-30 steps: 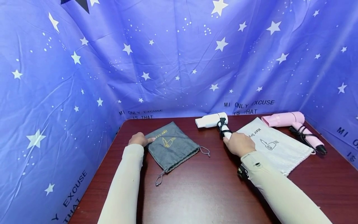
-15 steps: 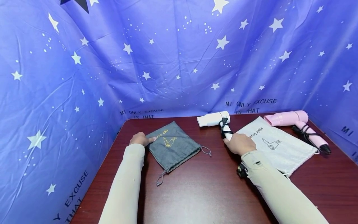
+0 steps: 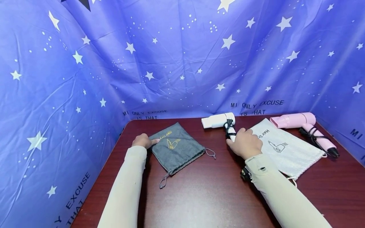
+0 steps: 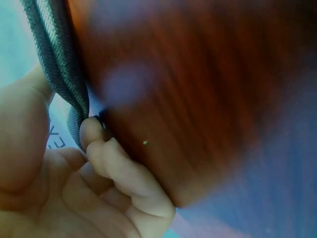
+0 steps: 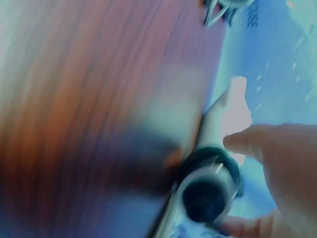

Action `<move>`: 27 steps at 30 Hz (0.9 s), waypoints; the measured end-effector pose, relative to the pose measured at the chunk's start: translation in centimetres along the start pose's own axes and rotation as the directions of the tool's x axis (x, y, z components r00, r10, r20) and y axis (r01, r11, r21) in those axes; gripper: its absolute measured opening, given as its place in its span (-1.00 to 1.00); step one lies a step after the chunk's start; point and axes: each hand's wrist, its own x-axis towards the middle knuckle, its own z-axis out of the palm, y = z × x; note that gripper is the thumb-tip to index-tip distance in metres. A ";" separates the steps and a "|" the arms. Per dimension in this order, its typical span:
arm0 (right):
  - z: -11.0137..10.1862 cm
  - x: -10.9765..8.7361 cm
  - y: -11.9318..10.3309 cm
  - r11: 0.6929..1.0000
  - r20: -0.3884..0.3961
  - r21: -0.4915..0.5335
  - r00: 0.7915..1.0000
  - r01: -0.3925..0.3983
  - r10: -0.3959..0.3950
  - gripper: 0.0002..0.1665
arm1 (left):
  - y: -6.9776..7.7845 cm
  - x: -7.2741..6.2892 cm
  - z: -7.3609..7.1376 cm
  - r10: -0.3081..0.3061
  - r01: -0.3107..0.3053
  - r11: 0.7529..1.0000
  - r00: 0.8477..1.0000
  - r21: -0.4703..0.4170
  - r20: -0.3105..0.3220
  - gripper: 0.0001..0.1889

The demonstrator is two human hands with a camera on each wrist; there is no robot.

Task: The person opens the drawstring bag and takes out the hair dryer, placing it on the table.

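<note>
A grey drawstring pouch [image 3: 182, 155] with a yellow hair dryer print lies flat at the left of the table. My left hand [image 3: 141, 141] pinches its left edge, thumb on top; in the left wrist view the fingers [image 4: 131, 181] curl at the folded cloth [image 4: 59, 59]. A white hair dryer [image 3: 217, 121] lies at the back, its black cord [image 3: 229, 125] wound round the handle. My right hand [image 3: 246, 145] is around the handle's near end, thumb on its left side. In the right wrist view the handle [image 5: 218, 171] stands between finger and thumb.
A white drawstring pouch [image 3: 288, 155] lies right of my right hand, partly under that forearm. Beyond it a pink hair dryer [image 3: 296, 120] with a wrapped cord overlaps its corner. A blue star-printed curtain [image 3: 182, 57] closes off the back and sides of the dark red table [image 3: 194, 199].
The right hand's fingers have lifted and spread a little at the dryer handle. The view has shifted slightly. The left hand, pouches and dryers stay in place.
</note>
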 end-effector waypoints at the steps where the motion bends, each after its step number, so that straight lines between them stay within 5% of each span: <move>1: 0.1 -0.2 -0.5 1.000 -0.045 -0.002 0.999 0.023 -0.023 -0.13 | 0.0 0.1 0.0 0.006 -0.006 1.000 1.000 0.005 -0.003 -0.17; 6: 0.9 -1.2 -3.7 0.975 -0.192 -0.040 0.956 0.217 -0.221 -0.30 | -0.2 0.1 0.1 0.030 -0.030 1.000 1.000 -0.010 0.007 -0.14; 12: 1.8 -2.3 -7.5 0.907 -0.078 0.001 0.904 0.421 -0.420 -0.29 | 0.0 -0.5 -0.5 0.066 -0.064 0.998 0.996 0.024 -0.056 -0.07; 18: 2.4 -2.9 -10.5 0.875 -0.017 0.037 0.875 0.483 -0.483 -0.26 | 1.4 -1.7 -1.1 0.174 -0.152 0.976 0.974 0.154 -0.144 -0.27; 22: 3.0 -3.0 -12.2 0.862 0.022 0.040 0.862 0.505 -0.506 -0.20 | 2.1 -2.5 -0.9 0.271 -0.245 0.949 0.956 0.198 -0.114 -0.37; 27: 3.7 -3.0 -13.7 0.843 0.106 0.045 0.837 0.536 -0.537 -0.14 | 2.7 -3.3 -0.3 0.291 -0.274 0.932 0.956 0.238 -0.039 -0.17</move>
